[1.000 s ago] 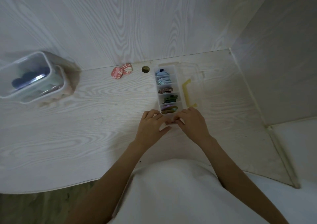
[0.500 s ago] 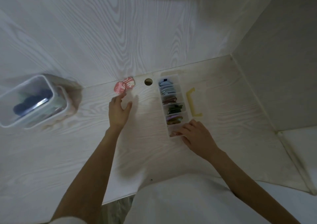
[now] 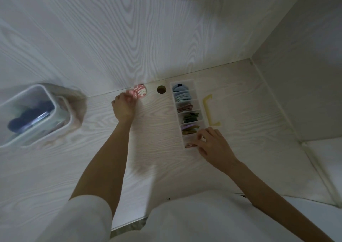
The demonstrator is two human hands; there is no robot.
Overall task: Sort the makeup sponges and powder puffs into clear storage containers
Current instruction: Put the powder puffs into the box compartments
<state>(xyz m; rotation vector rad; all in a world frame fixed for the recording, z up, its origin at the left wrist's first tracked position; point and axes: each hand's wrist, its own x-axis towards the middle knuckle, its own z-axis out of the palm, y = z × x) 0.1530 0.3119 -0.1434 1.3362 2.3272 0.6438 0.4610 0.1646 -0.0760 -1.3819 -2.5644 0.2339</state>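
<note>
A long clear divided container (image 3: 200, 102) lies on the white wood desk, its compartments filled with blue, brown, green and purple puffs. My right hand (image 3: 212, 145) rests on its near end, fingers curled at the last compartment where a pinkish piece (image 3: 189, 145) shows. Pink-and-white marbled sponges (image 3: 140, 91) lie by the back wall. My left hand (image 3: 124, 106) reaches them, fingertips closing on the nearest one.
A clear lidded tub (image 3: 37, 115) holding dark blue items stands at the left. A round cable hole (image 3: 161, 89) sits between the sponges and the divided container. A yellow handle piece (image 3: 210, 110) lies to the right of the container. Walls enclose the back and right.
My left hand left the container's near end and travelled up-left to the marbled sponges, now touching them. My right hand stayed at the container's near end.
</note>
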